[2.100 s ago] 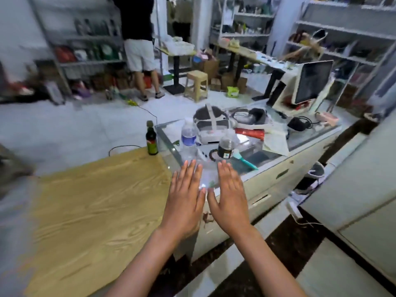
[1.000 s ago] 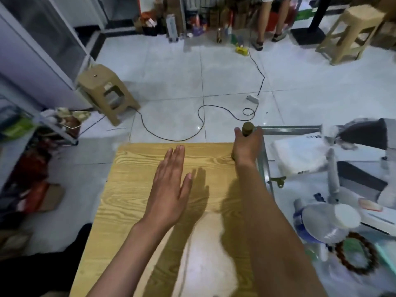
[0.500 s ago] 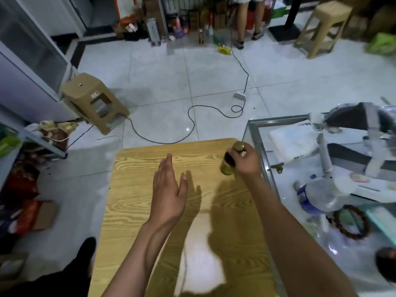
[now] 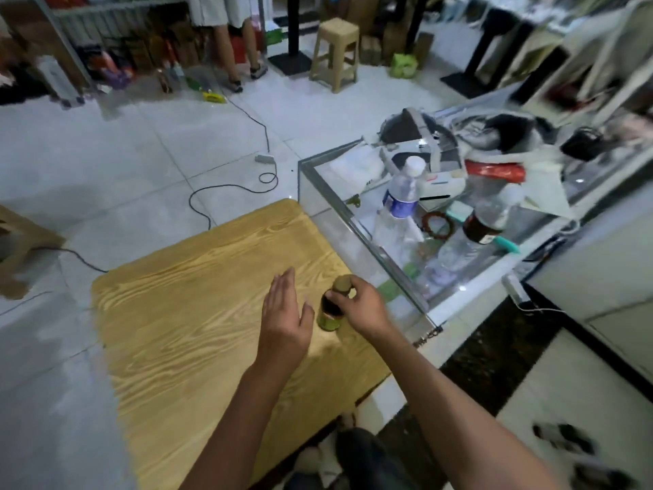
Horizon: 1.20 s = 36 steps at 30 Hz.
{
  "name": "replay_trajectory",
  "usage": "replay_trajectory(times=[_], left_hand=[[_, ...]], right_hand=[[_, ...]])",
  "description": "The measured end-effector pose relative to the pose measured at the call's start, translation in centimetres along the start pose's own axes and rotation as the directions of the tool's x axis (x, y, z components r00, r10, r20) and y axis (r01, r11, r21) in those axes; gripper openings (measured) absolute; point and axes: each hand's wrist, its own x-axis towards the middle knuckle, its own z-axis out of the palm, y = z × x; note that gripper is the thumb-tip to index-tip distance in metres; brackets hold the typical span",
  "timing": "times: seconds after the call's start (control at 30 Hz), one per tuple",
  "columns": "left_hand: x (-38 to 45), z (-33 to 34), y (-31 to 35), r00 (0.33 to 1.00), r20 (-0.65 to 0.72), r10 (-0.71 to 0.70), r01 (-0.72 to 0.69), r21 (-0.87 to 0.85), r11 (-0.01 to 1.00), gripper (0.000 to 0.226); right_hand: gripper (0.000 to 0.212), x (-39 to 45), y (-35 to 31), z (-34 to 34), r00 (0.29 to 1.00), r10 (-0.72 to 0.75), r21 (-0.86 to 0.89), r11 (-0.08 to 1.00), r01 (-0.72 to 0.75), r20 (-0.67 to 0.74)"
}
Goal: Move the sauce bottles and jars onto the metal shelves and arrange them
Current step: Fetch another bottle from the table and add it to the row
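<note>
Head cam shows the right hand (image 4: 360,307) with fingers wrapped round the neck of a dark sauce bottle (image 4: 330,311) above the wooden table (image 4: 183,313). Left hand (image 4: 286,320) is flat, fingers spread, empty. Looks like pickup step; next it probably needs carrying over to the metal shelves (image 4: 106,15) across the room.

Pale tiled floor (image 4: 106,164), wood-grain table (image 4: 183,334), glass counter (image 4: 339,206), plastic stool (image 4: 335,54), bg shelving (image 4: 116,33)

Right hand (image 4: 358,307) fingers curled in a grip; left hand (image 4: 286,318) flat, open.
</note>
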Motion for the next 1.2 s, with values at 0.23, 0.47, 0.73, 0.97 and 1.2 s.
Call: replay_trajectory(times=[0.23, 0.47, 0.73, 0.97, 1.2], left_hand=[[-2.0, 4.9, 6.0, 0.955, 0.226, 0.194, -0.200, 0.001, 0.980, 0.062], [-8.5, 12.1, 17.0, 0.788, 0.396, 0.471, -0.465, -0.119, 0.878, 0.060], [-21.1, 21.9, 31.3, 0.530, 0.438, 0.726, -0.712, -0.236, 0.661, 0.058], [-36.1, 29.8, 45.1, 0.357, 0.373, 0.857, -0.838, -0.279, 0.470, 0.056], [-47.8, 35.0, 54.3, 0.218, 0.366, 0.905, -0.835, -0.411, 0.367, 0.059]], right_hand=[[0.019, -9.5, 4.5, -8.6, 0.951, 0.165, 0.278, 0.956, -0.090, -0.261], [0.011, -21.0, 7.0, -21.5, 0.790, 0.209, 0.375, 0.926, 0.029, -0.577], [0.013, -35.9, 11.7, -35.0, 0.465, 0.247, 0.336, 0.934, 0.118, -0.850], [0.030, -50.7, 17.3, -47.4, 0.191, 0.098, 0.096, 0.995, -0.020, -0.977], [0.024, -63.3, 20.6, -55.8, -0.013, 0.054, 0.054, 0.999, 0.006, -0.998]])
